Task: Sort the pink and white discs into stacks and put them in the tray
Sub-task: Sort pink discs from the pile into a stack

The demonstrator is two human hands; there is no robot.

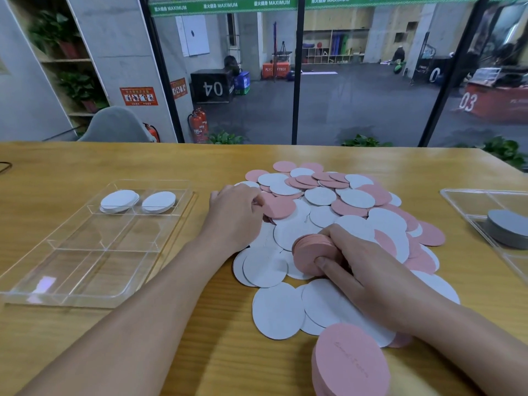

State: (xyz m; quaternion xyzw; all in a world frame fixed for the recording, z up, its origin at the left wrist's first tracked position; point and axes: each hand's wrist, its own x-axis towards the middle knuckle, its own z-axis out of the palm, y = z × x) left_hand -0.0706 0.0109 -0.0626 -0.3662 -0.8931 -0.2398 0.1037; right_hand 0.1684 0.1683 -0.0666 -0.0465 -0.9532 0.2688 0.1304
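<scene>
A loose heap of pink and white discs [340, 212] covers the middle of the wooden table. My right hand [360, 261] grips a tilted stack of pink discs [310, 254] over the heap's near side, thumb pressed on its face. My left hand [235, 215] reaches to the heap's left edge and pinches a single pink disc [278, 208]. A clear divided tray [85, 261] lies at the left, with two white stacks [118, 200] [159, 202] in its far compartments. Another pink stack [351, 364] sits on the table at the near edge.
A second clear tray [483, 201] at the right edge holds a stack of grey discs [507, 227]. A glass wall runs behind the table's far edge. A grey chair [117, 125] stands beyond the far left side.
</scene>
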